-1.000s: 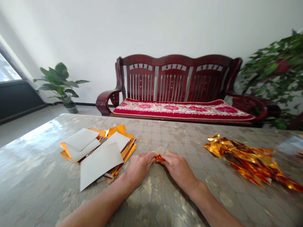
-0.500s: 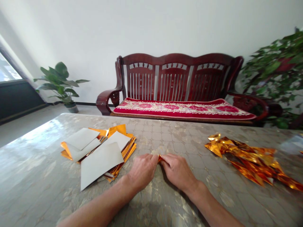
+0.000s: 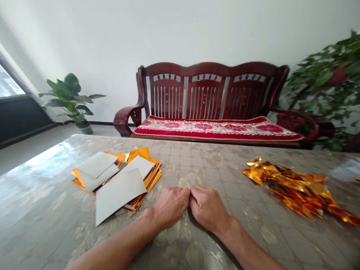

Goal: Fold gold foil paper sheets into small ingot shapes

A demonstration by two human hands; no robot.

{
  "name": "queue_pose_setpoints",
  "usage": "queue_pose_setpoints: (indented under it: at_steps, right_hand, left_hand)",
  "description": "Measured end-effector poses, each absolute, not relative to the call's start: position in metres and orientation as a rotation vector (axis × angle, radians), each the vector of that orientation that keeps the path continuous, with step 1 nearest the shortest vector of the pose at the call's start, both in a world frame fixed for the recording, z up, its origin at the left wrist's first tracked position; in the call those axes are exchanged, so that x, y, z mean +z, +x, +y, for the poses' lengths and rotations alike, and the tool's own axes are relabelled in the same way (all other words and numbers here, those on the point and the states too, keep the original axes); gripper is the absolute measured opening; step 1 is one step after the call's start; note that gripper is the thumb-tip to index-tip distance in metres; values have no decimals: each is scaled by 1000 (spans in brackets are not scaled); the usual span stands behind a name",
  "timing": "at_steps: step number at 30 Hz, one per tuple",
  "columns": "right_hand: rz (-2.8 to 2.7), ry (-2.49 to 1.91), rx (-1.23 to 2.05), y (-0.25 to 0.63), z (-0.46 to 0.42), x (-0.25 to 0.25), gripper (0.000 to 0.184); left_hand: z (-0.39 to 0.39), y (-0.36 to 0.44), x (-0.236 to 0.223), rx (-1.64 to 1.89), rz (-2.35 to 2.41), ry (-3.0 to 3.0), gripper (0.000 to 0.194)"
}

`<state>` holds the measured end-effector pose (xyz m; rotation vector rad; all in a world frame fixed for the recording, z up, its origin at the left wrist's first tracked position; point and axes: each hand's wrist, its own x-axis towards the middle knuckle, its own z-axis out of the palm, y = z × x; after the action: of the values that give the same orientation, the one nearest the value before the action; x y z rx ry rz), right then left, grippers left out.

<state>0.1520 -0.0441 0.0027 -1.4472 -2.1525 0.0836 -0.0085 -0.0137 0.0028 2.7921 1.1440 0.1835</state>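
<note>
Both hands meet over the near middle of the tabletop (image 3: pixel 202 165), the left hand (image 3: pixel 172 205) and the right hand (image 3: pixel 208 206) side by side, thumbs and knuckles just about touching. The fingers curl inward on each, but the fingertips are hidden from where I stand, so I can't make out what either grip closes on. Just left of the left hand lies a loose stack of paper (image 3: pixel 120 193), pale sides up on top, with shiny gold edges fanning out beneath. Over to the right, well apart from the right hand, sits a heap of folded gold foil (image 3: pixel 298 191), creased and pointed, and beyond it a piece of clear plastic (image 3: pixel 347 170). Across the far side stands a dark red wooden bench (image 3: pixel 206 71) with a red-and-cream flowered cover (image 3: pixel 219 127) along its seat, a potted plant (image 3: pixel 71 93) to its left and a leafy plant (image 3: pixel 317 86) to its right.
</note>
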Motion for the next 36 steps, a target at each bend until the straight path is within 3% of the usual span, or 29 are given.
queue_pose_setpoints:
  at_steps: [11,22,26,31,36]
  right_hand:
    - [-2093,-1379,21,146,-53,2,24]
    - [-2070,-1487,341,165,-37,4,24]
    - [-2089,-1439,284,174,-31,5,21]
    - [-2106,-1274,126,178,-30,5,34]
    - [-2295,-1158,-45,181,-32,6,16]
  left_hand:
    - [-21,-11,-1,313,1069,2759,21]
    - [-5,-23,0,527,1238,2651,26]
    - [1,-29,5,630,1273,2597,25]
    - [7,-30,3,703,1196,2511,21]
    - [10,-27,0,710,1162,2463,21]
